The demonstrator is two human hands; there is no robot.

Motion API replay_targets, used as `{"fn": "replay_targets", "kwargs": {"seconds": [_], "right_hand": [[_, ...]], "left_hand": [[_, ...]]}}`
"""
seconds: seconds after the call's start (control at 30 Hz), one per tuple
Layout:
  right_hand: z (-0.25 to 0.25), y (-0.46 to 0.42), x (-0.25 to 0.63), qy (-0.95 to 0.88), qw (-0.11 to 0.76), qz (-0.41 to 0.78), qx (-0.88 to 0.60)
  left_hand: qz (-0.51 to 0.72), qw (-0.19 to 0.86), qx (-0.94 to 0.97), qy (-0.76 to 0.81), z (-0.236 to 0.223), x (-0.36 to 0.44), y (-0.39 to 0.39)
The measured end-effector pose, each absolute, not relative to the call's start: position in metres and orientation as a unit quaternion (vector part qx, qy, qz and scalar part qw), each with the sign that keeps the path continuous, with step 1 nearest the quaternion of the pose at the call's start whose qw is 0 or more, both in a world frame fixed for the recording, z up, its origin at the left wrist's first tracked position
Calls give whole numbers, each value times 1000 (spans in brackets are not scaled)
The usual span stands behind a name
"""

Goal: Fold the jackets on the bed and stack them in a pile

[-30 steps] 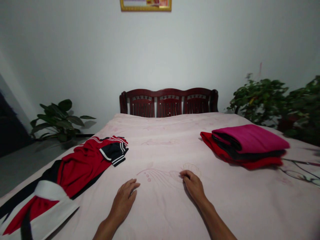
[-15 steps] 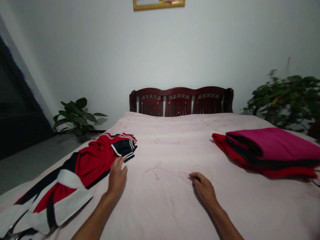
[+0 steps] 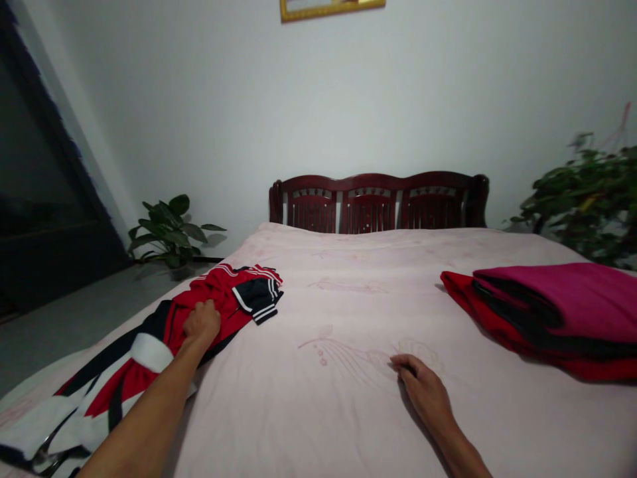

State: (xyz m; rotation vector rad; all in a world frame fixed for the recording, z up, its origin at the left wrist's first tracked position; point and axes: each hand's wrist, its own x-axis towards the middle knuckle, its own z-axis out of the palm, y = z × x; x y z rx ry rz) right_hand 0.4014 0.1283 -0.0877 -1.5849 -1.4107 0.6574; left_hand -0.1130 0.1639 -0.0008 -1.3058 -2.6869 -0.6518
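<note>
A red, navy and white jacket [image 3: 229, 299] with white-striped trim lies rumpled along the left side of the bed. My left hand [image 3: 202, 320] is closed in a fist on its red part, and the fingertips are hidden in the cloth. My left forearm crosses over the white part of the garment. On the pink bedsheet [image 3: 338, 411], right of centre, rests my right hand [image 3: 422, 385]. Its fingers are loosely curled together with the thumb close by, and nothing shows in them.
Folded red, black and magenta cloths [image 3: 562, 305] are stacked on the bed's right side. A dark red wooden headboard [image 3: 369, 204] stands at the far end. Leafy plants grow beyond both sides, a smaller plant [image 3: 172, 232] at left and a bushier plant [image 3: 592, 199] at right.
My left hand has moved left from the jacket's near edge onto its red part and closed there. My right hand stays on the sheet. The view has turned slightly left.
</note>
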Motion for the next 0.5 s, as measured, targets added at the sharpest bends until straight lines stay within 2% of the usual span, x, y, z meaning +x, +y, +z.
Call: {"fn": "replay_targets", "kwargs": {"seconds": [0.23, 0.37, 0.5], "right_hand": [[-87, 129, 401, -560, 455, 269, -638], [-80, 130, 398, -522, 482, 300, -637], [-75, 127, 393, -419, 581, 361, -597]], "left_hand": [[-335, 26, -413, -846, 60, -98, 179], [-402, 18, -531, -746, 84, -29, 177], [-368, -64, -715, -590, 69, 65, 140]]}}
